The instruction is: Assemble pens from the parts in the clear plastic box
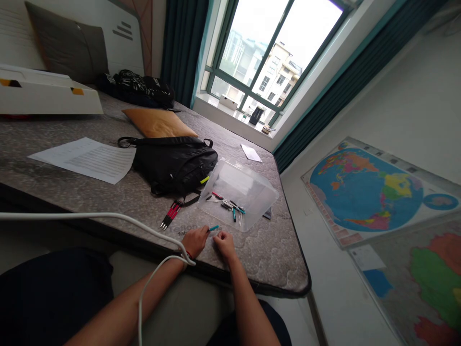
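The left hand pinches a short teal pen part between its fingertips, holding it up just above the mattress. The right hand sits just beside it with its fingers curled, and I can't tell whether they touch the part. Straight ahead of the hands, a clear plastic bag lies flat with a small heap of black, red and teal pen parts on it. Ahead and to the left of the left hand, a few red-and-black pens lie together on the mattress. Farther on are a black shoulder bag and a printed sheet of paper. A white cable crosses the left wrist. A world map hangs on the wall to the right, and a window stands beyond the bed.
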Tool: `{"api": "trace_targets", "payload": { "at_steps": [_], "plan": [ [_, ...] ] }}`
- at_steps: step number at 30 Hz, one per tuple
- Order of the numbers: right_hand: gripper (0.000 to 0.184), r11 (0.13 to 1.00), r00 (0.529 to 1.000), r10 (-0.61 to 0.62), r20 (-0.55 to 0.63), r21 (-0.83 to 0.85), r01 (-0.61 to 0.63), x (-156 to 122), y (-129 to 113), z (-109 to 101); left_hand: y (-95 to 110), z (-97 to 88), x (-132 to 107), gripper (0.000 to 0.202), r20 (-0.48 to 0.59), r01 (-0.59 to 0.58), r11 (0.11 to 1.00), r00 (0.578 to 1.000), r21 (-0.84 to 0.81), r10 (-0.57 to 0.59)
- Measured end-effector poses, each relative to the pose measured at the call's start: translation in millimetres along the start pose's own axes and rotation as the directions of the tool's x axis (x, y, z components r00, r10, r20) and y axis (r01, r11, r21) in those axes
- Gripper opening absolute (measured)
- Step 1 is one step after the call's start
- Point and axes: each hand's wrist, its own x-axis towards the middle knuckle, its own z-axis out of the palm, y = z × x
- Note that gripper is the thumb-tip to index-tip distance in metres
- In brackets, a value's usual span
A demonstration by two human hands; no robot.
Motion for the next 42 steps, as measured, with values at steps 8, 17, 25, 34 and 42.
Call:
{"api": "trace_targets", "payload": {
  "at_steps": [8,17,25,34,42],
  "plan": [
    [0.027,0.993,0.998,0.045,-0.046,0.109,-0.040,0,3,1,-1,1.6,0,0.030,-0.005,-0.002,1.000,1.000,-0.023,0.001],
    [0.028,0.920,0.988,0.133,-0.083,0.382,-0.091,-2,1,-8,-1,3.3,0,0.030,-0.005,0.004,1.000,1.000,-0.027,-0.004],
    [0.048,0.742,0.971,0.210,-0.114,0.666,-0.082,-6,-1,-10,-1,4.7,0,0.031,-0.023,0.000,0.999,1.000,-0.046,-0.001],
    [0.034,0.946,0.996,0.090,0.015,0.310,-0.090,0,2,6,-1,1.3,-1,0.030,0.000,-0.073,0.997,0.997,-0.030,0.073],
    [0.021,0.955,0.995,0.095,0.005,0.280,-0.093,0,1,8,-4,2.8,-1,0.029,0.018,-0.096,0.995,0.995,-0.033,0.097]
  ]
}}
